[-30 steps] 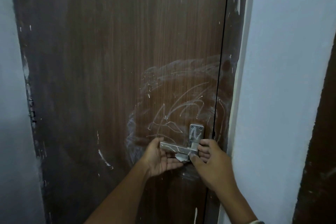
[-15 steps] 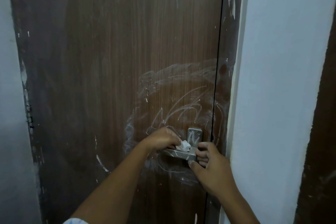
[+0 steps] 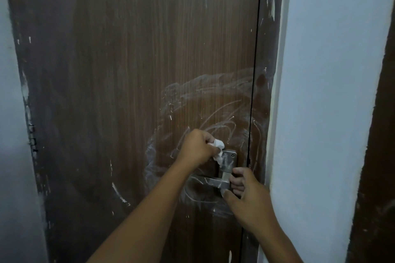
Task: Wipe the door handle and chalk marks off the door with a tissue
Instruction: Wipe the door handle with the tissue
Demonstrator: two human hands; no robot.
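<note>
Along the left edge of the brown wooden door (image 3: 128, 92) there are only scuffs and paint flecks. The chalk marks (image 3: 213, 92) start right of the door's middle: a smeared arc above, with loops and scribbles that run down around the handle towards the door's right edge. They are all still there.

The left hand (image 3: 198, 149) is curled tightly round a crumpled white tissue (image 3: 218, 146) and presses it against the upper left corner of the metal backplate (image 3: 229, 160). A second ago this hand held the tissue at the underside of the lever (image 3: 213, 181); half a second ago it was on top of the lever. It has since climbed to the plate. I judge that the wiping is moving from the lever to the plate. Both parts still carry pale streaks, so the handle is not finished and the door's surface is yet to be cleaned.

The right hand (image 3: 250, 200) stays where it was. Its fingers and thumb are wrapped round the lever's pivot end, just below the plate and close to the door's right edge, probably to steady it.

Further right are the paint-smudged door frame (image 3: 267, 92) and the pale wall (image 3: 331, 92).

No container is in view.
</note>
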